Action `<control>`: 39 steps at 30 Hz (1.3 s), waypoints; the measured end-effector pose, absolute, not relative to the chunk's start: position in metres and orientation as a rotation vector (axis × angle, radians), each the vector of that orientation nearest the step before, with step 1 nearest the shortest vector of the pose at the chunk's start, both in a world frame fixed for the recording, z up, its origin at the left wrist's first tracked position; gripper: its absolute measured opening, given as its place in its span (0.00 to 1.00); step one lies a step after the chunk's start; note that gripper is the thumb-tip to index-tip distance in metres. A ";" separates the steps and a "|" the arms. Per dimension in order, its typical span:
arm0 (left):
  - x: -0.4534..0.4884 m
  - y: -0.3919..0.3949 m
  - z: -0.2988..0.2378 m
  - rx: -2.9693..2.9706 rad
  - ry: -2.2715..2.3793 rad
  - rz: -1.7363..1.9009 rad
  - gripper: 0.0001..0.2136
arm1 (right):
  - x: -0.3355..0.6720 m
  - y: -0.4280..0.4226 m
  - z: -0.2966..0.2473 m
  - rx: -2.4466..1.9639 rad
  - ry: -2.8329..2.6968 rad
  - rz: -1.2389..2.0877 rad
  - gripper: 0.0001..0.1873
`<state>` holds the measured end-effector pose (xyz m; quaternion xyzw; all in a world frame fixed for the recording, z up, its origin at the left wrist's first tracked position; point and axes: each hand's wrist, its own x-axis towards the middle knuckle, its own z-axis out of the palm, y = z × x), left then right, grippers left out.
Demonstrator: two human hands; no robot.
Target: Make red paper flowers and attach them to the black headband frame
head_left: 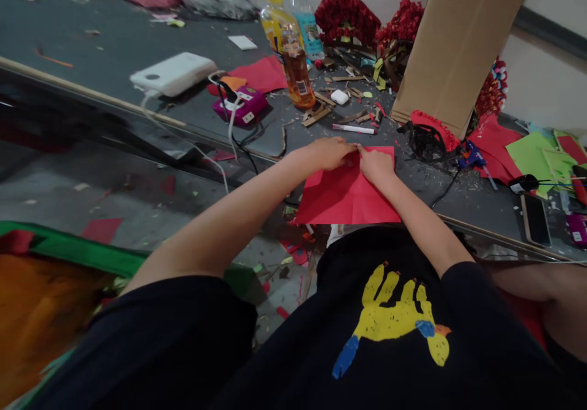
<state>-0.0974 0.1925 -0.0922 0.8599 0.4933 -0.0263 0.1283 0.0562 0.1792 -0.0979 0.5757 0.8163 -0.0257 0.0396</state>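
Observation:
A red sheet of paper (346, 196) lies on the dark grey table (114, 43), its near edge hanging over the table's front edge. My left hand (331, 153) and my right hand (376, 164) meet at the sheet's far edge. Both press down on the paper there with fingers bent and pinched on the fold. Creases run across the sheet from the hands.
Behind the sheet lie a white marker (353, 129), cardboard scraps and an orange-liquid bottle (297, 70). A white power bank (173, 73) and magenta box (239, 105) sit left. A cardboard panel (458, 43), glue gun (472, 156), phone (535, 219) and coloured papers stand right.

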 end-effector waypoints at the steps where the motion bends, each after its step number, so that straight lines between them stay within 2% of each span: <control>1: -0.098 0.191 -0.091 2.496 1.468 -0.091 0.26 | 0.057 0.179 -0.098 1.770 2.511 -0.060 0.27; 9: -0.115 0.178 -0.098 2.414 1.609 -0.150 0.31 | 0.096 0.182 -0.096 1.924 2.377 0.049 0.26; 15: -0.141 0.171 -0.103 2.385 1.785 -0.107 0.26 | 0.125 0.183 -0.096 1.986 2.304 0.145 0.26; 27: -0.152 0.160 -0.094 2.332 2.028 -0.138 0.32 | 0.123 0.179 -0.100 1.982 2.335 0.140 0.27; 33: -0.120 0.179 -0.088 2.481 1.852 -0.001 0.33 | 0.123 0.179 -0.102 1.973 2.329 0.141 0.28; 39: -0.091 0.219 -0.093 2.489 1.540 -0.109 0.39 | 0.127 0.175 -0.102 2.018 2.354 0.105 0.26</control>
